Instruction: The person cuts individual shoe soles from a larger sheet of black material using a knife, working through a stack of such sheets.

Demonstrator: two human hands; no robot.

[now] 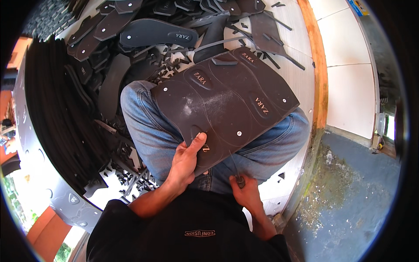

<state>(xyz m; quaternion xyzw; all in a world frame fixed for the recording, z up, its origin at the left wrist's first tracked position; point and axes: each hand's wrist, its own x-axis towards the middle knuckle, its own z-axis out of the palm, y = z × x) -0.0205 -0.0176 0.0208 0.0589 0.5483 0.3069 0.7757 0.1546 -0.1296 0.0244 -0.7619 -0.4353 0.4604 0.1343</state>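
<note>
Across my jeans-clad lap rests a dark foam sheet (222,111), marked with curved sole outlines, printed labels and small pale round spots. My left hand (185,161) grips its near left edge, thumb on top and the other fingers mostly hidden underneath. Whitish dust marks the sheet's middle, and a small dark offcut (224,61) lies near its far edge. Just off the near edge, my right hand (248,191) is closed round the dark handle of a thin-bladed knife (234,162). The blade points up toward the sheet; I cannot tell whether its tip touches it.
Cut-out dark soles (159,33) are heaped beyond my knees among strips and scraps. A tall stack of dark sheets (56,113) stands at the left, next to a light grey printed sheet (70,198). On the right, a wooden edging (321,65) borders the pale floor, with grey floor (349,187) beyond.
</note>
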